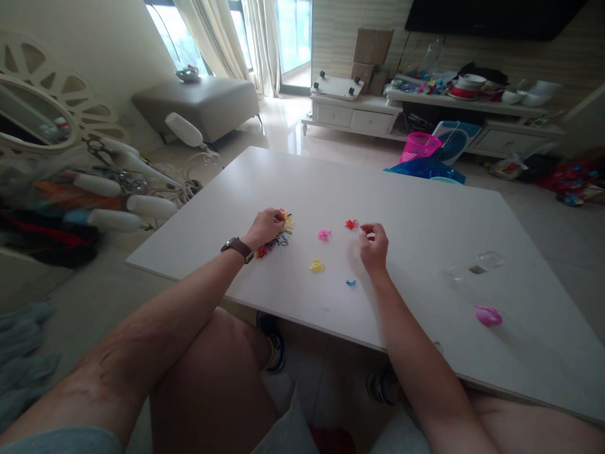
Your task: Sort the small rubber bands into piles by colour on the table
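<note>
Small loops that look like rubber bands lie in groups on the white table (302, 176). My left hand (268, 228) rests over the mixed-colour pile (284, 238), its fingers curled down into it; what they pinch is hidden. Beside the red bands (351, 224), my right hand (375, 246) holds thumb and forefinger close together, but anything between them is too small to name. Between my hands sit a pink group (324, 234) and a yellow group (316, 265). A few blue bands (350, 283) lie closer to me.
On the table's right are a clear plastic container (490, 260) and a shiny pink rounded object (488, 316). A lamp with white shades (151, 207) stands against the left side. Beyond the far edge are a blue item (425, 169) and a pink basket (420, 146).
</note>
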Tool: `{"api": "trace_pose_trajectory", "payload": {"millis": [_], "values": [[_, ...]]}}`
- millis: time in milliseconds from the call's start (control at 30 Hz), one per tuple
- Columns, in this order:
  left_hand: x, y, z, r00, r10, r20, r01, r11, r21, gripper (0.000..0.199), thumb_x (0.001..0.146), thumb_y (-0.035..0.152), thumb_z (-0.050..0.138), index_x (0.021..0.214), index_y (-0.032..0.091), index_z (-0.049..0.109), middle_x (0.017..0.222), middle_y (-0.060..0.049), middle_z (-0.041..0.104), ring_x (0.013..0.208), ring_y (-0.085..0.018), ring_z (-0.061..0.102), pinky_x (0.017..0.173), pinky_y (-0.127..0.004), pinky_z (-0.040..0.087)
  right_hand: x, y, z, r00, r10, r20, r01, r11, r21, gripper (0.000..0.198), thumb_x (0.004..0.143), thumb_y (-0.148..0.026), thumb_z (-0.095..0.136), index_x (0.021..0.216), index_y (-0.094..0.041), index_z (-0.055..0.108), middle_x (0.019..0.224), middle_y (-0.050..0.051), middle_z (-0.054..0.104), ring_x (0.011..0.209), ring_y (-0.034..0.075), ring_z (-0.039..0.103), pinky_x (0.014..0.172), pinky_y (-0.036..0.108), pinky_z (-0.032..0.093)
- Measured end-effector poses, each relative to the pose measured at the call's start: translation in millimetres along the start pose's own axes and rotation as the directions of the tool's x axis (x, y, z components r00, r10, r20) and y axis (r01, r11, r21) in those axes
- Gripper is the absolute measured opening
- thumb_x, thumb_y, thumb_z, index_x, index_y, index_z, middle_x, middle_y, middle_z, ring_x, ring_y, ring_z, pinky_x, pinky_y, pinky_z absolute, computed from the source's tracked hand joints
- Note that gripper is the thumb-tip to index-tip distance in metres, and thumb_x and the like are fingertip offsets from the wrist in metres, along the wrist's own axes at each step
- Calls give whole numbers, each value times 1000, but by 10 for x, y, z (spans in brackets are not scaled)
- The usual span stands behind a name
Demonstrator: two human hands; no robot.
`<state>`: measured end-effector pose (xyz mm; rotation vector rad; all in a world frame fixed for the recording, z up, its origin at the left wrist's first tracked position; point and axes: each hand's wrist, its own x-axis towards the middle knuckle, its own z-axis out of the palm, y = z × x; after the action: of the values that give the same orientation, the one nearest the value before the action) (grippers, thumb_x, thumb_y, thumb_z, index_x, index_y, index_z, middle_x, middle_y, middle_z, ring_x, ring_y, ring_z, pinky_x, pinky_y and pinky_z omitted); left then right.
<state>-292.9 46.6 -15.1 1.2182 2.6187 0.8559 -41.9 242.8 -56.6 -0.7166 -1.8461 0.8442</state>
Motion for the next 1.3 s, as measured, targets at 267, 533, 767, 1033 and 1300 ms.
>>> {"api": "trace_pose_trajectory", "payload": {"millis": [267,533,767,1033,1300], "values": [[-72,241,57,938,312,154,-263,925,-273,10,77,22,66,77,15,73,73,-4,72,67,-13,61,64,-24,46,-10,24,38,999,13,34,-13,1000,8,8,84,-25,56,86,-23,63,89,2,65,79,18,61,64,29,49],[-190,530,224,754,513,411,-342,840,-422,16,71,12,73,87,15,74,76,-3,76,66,-13,67,62,-21,49,-19,45,76,998,3,63,-3,1000,-1,7,83,-24,56,85,-23,63,89,1,64,79,18,62,65,29,49],[-218,555,273,684,527,504,-304,835,-459,25,68,11,76,92,15,76,80,-4,79,66,-13,69,61,-21,49,-30,29,75,997,14,82,-14,1000,5,7,82,-24,57,85,-23,63,88,1,65,78,18,61,65,30,49],[-24,234,102,958,220,183,-191,968,-160,17,71,18,69,85,16,78,78,-6,76,73,-18,68,68,-27,51,-19,23,73,996,41,85,-42,999,14,8,82,-25,56,85,-22,63,89,2,65,80,18,62,68,30,50],[-9,-56,81,996,7,85,-4,999,-32,23,68,15,73,89,17,82,80,-6,74,78,-21,65,80,-31,52,-28,46,94,995,56,82,-60,997,43,8,80,-24,57,85,-22,64,89,2,67,79,18,62,68,30,50]]}}
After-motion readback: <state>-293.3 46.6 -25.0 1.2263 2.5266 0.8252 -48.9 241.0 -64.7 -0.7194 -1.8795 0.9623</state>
